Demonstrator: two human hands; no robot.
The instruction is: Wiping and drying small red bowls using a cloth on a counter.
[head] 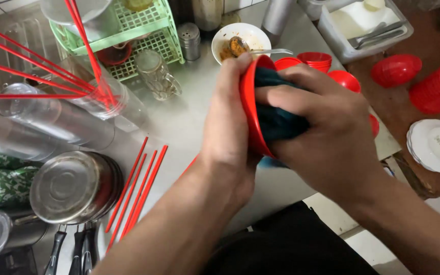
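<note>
My left hand (225, 137) grips a red plastic bowl (249, 109) by its back and rim, holding it on edge above the steel counter (189, 117). My right hand (327, 132) presses a dark teal cloth (276, 119) into the bowl's inside. More red bowls (314, 60) stand stacked just behind the hands. Both forearms reach in from the bottom of the view.
Red chopsticks (138, 188) lie loose on the counter, others stand in a glass jar (103, 97). A white bowl with a spoon (240, 43), a green rack (143, 35), steel lids (72, 186), white plates (436, 145) and red bowls (395, 70) on a brown table surround the hands.
</note>
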